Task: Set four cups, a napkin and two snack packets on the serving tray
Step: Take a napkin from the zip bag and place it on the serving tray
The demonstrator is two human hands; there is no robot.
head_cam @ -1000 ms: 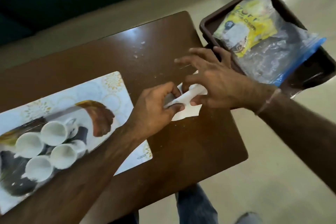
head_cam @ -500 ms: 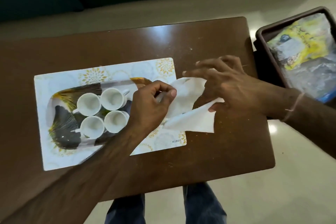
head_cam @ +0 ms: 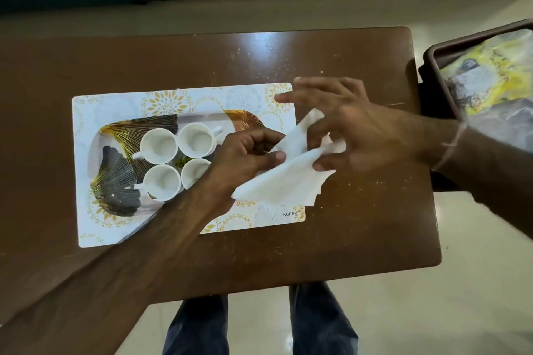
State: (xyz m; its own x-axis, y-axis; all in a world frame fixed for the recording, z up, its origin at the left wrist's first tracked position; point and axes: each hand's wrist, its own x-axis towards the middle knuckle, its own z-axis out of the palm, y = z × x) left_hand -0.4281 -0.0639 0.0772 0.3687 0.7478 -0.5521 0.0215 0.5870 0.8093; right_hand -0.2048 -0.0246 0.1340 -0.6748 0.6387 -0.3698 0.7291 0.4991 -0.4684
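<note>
while both hands pinch it, napkin (head_cam: 284, 181) droops (white, creased).

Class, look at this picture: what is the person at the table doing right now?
The person holds a white napkin in both hands, left hand and right hand, over the right end of the serving tray. Four white cups already stand together on the tray. The snack packets lie in a brown bin to the right, not yet moved.
</note>
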